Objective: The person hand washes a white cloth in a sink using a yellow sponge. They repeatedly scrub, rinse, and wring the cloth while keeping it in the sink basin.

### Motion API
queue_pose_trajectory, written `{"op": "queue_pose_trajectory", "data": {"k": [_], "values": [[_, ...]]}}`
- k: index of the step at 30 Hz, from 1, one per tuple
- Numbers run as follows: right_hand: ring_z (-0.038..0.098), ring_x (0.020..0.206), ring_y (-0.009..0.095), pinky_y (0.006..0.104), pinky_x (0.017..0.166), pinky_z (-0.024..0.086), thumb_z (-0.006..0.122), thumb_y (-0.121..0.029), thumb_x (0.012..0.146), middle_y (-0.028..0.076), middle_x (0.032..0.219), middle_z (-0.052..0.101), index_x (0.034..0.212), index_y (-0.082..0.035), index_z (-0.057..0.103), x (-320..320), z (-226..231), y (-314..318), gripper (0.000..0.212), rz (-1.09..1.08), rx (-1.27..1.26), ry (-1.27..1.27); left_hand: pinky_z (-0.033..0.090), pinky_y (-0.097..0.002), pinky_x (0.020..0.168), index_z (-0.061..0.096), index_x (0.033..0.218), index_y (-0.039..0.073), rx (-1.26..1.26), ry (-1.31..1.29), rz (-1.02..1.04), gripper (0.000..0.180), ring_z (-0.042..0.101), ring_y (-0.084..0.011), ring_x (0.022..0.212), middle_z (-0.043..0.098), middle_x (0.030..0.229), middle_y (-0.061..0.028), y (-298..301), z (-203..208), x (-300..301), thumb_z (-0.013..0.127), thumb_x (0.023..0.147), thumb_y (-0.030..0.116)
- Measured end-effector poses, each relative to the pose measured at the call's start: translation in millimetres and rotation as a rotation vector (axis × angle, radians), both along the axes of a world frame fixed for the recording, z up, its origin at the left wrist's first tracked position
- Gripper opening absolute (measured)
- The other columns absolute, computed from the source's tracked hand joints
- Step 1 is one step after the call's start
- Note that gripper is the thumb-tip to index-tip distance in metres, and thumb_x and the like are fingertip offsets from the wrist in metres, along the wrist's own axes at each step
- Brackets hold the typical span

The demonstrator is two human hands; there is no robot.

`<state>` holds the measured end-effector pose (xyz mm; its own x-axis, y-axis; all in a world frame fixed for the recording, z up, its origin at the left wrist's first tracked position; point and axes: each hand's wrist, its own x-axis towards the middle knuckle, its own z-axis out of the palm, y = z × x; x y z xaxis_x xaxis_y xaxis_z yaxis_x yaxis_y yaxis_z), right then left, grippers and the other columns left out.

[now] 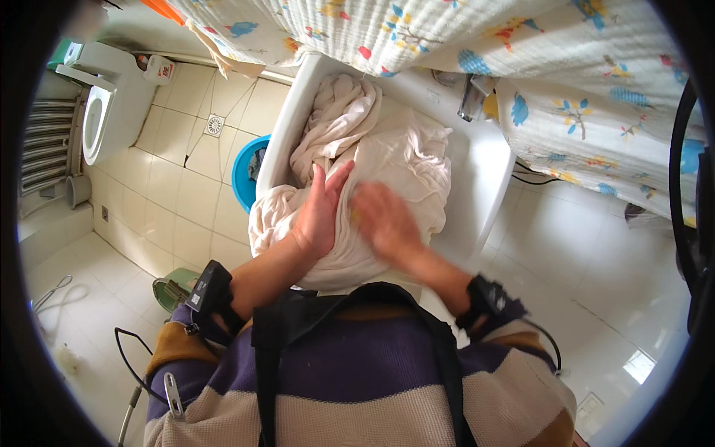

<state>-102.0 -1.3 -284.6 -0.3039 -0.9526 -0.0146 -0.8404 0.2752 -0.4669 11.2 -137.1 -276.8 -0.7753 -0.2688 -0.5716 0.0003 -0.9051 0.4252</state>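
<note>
A large off-white cloth lies bunched in a white basin, its near folds draped over the front edge. My left hand rests against the folds on the cloth's left part, fingers stretched out and apart from the thumb. Just to its right, my right hand is over the cloth, smeared by motion. A small yellowish patch shows beside its fingertips, too blurred to name. Whether those fingers hold anything cannot be made out.
A patterned curtain hangs along the basin's far side, near a shiny fixture. Left of the basin stands a blue tub; a green bucket is near my left forearm. A toilet and white bottle stand farther left.
</note>
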Motion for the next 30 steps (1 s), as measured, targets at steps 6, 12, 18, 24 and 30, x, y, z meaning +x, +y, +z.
{"op": "queue_pose_trajectory", "data": {"k": [6,12,18,24,30], "values": [[0.052,0.119,0.039,0.0496,0.099,0.047,0.067,-0.019,0.087,0.014,0.135,0.053,0.129,-0.016,0.056,-187,-138,-1,0.043,-0.469,0.211,0.079,0.02,-0.0393,0.125,0.041,0.155,0.005,-0.47,-0.189,-0.291,0.072,0.024,-0.0256,0.154,0.028,0.167,-0.0135,-1,14,-5,0.048,0.104,0.056],[0.051,0.121,0.037,0.0457,0.102,0.044,0.064,-0.012,0.077,0.02,0.133,0.049,0.13,-0.018,0.054,-180,-87,42,0.054,-0.769,-0.186,-0.365,0.033,-0.0431,0.118,0.058,0.138,0.003,-2.005,-0.239,-0.807,0.052,0.043,-0.0331,0.141,0.049,0.149,-0.0203,50,36,-29,0.066,0.095,0.031],[0.056,0.08,0.012,0.0295,0.066,0.05,0.067,-0.013,0.082,0.001,0.111,0.058,0.127,-0.018,0.058,-158,-15,102,0.046,-0.988,-0.236,-0.833,0.051,-0.0513,0.095,0.062,0.116,0.002,-1.828,-0.09,-1.53,0.038,0.06,-0.0366,0.122,0.062,0.133,-0.0204,87,13,-126,0.062,0.094,0.032],[0.061,0.087,0.012,0.029,0.069,0.053,0.066,-0.011,0.086,0.003,0.11,0.061,0.129,-0.015,0.056,-125,30,161,0.045,-1.095,-0.678,-0.962,0.045,-0.0354,0.106,0.063,0.131,-0.005,-0.899,0.249,-0.797,0.049,0.061,-0.0259,0.117,0.066,0.124,-0.0168,8,65,-137,0.057,0.097,0.031],[0.061,0.088,0.014,0.0293,0.069,0.053,0.071,-0.022,0.091,0.005,0.112,0.062,0.133,-0.011,0.051,-125,12,172,0.048,-1.182,-0.524,-1.095,0.047,-0.0425,0.109,0.054,0.143,0.001,0.462,0.258,-0.525,0.056,0.063,-0.0327,0.121,0.065,0.134,-0.0171,6,32,-129,0.051,0.102,0.039]]}}
